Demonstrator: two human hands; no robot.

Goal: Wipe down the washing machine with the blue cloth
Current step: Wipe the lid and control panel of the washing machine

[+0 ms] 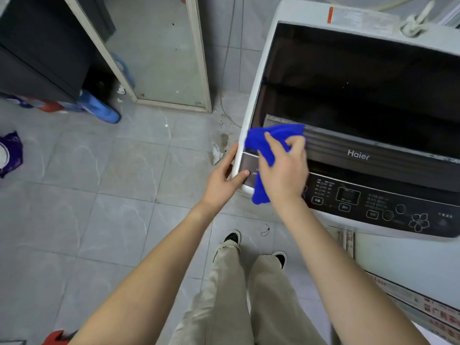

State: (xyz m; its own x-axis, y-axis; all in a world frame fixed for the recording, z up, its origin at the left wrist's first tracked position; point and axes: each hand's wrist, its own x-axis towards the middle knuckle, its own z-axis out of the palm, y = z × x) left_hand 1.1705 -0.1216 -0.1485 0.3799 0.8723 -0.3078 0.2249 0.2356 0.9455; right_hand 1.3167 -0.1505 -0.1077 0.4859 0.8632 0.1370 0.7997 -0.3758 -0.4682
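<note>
Grey marbled floor tiles (119, 170) fill the left half of the view, and a white top-loading washing machine (388, 247) stands at about three o'clock, its dark lid (361, 78) lying flat over the tub. At the machine's near-left corner the blue cloth (267, 143) is bunched in the right hand (283, 170), whose fingers curl closed around it; one end of the cloth spreads toward twelve o'clock onto the lid's front edge and the other end hangs toward six o'clock over the corner of the control panel (373, 202). The left hand (224, 178) sits just at nine o'clock of the cloth, loosely open and holding nothing, thumb resting on the panel's silver end and fingers laid against the machine's white side wall.

Farther out, at six o'clock, tan trousers (231, 290) and dark shoes (232, 236) stand on the tiles. At eleven o'clock a framed mirror (159, 53) leans against the wall, with a dark cabinet (37, 46) at ten o'clock and a blue bottle (99, 108) lying below it. A purple bag (12, 153) lies at nine o'clock.
</note>
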